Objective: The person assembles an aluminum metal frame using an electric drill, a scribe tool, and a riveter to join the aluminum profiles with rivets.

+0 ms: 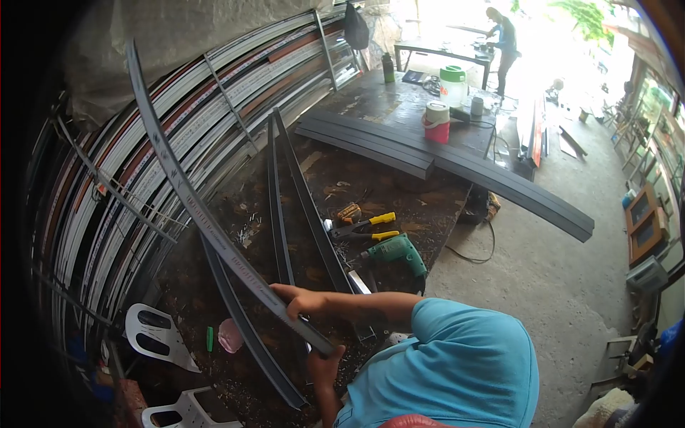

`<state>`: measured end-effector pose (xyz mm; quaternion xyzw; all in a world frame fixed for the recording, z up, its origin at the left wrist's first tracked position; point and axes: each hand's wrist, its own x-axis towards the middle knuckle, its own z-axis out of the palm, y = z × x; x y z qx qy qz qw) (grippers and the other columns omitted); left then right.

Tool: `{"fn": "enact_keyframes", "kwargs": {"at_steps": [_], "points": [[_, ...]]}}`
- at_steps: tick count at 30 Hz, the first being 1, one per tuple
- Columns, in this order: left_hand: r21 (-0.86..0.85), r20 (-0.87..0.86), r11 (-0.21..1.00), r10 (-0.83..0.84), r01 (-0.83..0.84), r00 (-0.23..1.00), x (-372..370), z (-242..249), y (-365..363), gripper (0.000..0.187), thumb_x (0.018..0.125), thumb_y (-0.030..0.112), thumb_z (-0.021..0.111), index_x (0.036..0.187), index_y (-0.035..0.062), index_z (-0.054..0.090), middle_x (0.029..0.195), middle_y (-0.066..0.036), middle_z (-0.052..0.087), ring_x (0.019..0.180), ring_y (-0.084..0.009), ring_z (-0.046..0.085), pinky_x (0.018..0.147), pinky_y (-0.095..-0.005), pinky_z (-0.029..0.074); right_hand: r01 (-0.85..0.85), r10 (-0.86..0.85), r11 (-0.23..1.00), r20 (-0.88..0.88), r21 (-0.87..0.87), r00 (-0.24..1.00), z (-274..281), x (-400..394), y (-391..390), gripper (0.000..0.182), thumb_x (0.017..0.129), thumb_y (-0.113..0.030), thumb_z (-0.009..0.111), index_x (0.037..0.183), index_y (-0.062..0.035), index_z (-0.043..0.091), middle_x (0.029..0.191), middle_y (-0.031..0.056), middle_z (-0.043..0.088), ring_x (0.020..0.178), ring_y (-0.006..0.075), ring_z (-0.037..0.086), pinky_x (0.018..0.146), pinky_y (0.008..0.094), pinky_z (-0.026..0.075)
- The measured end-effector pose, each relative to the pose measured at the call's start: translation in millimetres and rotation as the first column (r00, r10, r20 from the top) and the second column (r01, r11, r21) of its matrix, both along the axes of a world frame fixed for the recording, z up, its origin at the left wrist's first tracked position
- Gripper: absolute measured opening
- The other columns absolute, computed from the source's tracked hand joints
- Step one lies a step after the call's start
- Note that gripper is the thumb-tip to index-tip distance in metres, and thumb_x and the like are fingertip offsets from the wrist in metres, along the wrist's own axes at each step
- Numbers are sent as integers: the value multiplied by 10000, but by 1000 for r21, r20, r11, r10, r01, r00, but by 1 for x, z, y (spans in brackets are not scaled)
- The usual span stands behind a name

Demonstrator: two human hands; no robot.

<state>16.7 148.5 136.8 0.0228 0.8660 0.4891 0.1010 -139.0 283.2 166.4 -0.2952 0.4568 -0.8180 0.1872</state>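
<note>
A long grey metal profile (214,232) with printed lettering slants from the upper left down to my hands. My right hand (296,299) is closed on it a little above its lower end. At that lower end, my left hand (325,364) grips the profile from below, its fingers partly hidden. Beneath it, another dark profile (250,335) lies on the dark work table (314,267). More dark profiles (307,192) rest to the right. Past my right forearm are a green power drill (399,251) and yellow-handled pliers (367,227).
Stacked grey bars (514,185) overhang the table's right edge. Behind them stand a red jug (436,123) and a green-topped cooler (452,85). A rack of long profiles (178,121) lines the left, white chairs (160,335) are below, and a person (505,50) stands far back.
</note>
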Motion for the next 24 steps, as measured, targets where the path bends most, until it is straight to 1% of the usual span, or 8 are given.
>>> {"fn": "enact_keyframes", "kwargs": {"at_steps": [2, 7, 11, 14, 15, 18, 21, 24], "points": [[29, -111, 1000, 12, -8, 994, -9, -18, 9, 489, 671, 303, 861, 972, -23, 657, 833, -126, 704, 757, -241, 673, 703, -361, 512, -84, 91, 989, -49, 124, 995, 14, -4, 22, 899, 519, -35, 594, 1381, 6, 342, 1128, 109, 532, 1065, 195, 523, 927, 327, 450], [-191, -128, 964, 160, -182, 979, 2, -40, 18, 451, 646, 278, 870, 892, -27, 647, 805, -214, 677, 770, -385, 669, 696, -419, 510, 248, -241, 965, -89, 86, 966, 87, -4, 48, 539, 792, -101, 718, 1252, -11, 452, 1137, 82, 579, 1008, 166, 587, 896, 319, 483], [-228, -297, 919, 248, -321, 922, 11, -65, 17, 418, 647, 231, 854, 887, -40, 644, 809, -243, 650, 784, -439, 628, 720, -468, 492, 404, -361, 882, -202, 243, 910, 102, -14, 93, 553, 709, -206, 803, 1135, 22, 533, 1047, 110, 600, 929, 199, 595, 876, 321, 469], [-257, -353, 887, 284, -384, 891, 14, -84, 7, 414, 629, 227, 860, 869, -35, 648, 807, -227, 644, 785, -428, 615, 735, -467, 478, 514, -474, 850, -258, 116, 842, 103, -14, 124, 558, 705, -194, 799, 1133, 35, 525, 1022, 111, 606, 912, 204, 595, 873, 323, 469], [-330, -386, 844, 288, -422, 877, 17, -83, 9, 396, 625, 219, 857, 848, -32, 648, 818, -217, 639, 809, -413, 605, 756, -463, 464, 529, -518, 846, -137, 63, 844, 96, -20, 136, 624, 710, -203, 783, 1224, 16, 504, 1157, 141, 602, 1046, 233, 589, 947, 367, 466], [-377, -471, 786, 293, -491, 832, 27, -106, 1, 382, 632, 219, 847, 845, -31, 652, 854, -211, 643, 846, -410, 601, 775, -464, 460, 621, -585, 749, 210, -230, 783, 97, -38, 175, 522, 721, -210, 760, 1128, -7, 503, 1099, 162, 610, 921, 249, 637, 820, 402, 539], [-409, -360, 795, 311, -449, 880, 20, -102, 0, 375, 628, 223, 841, 841, -24, 655, 845, -206, 637, 840, -420, 592, 778, -468, 460, 763, -676, 630, 381, -145, 631, 79, -52, 198, 494, 708, -209, 749, 1093, -12, 509, 1034, 172, 623, 850, 266, 652, 743, 392, 562], [-433, -143, 862, 223, -264, 964, 14, -94, -3, 385, 619, 231, 844, 842, -18, 654, 854, -219, 624, 878, -424, 580, 805, -477, 458, 669, -645, 698, 180, -256, 742, 71, -49, 207, 536, 718, -225, 735, 1141, -16, 483, 1001, 185, 632, 837, 271, 655, 734, 385, 567]]}}
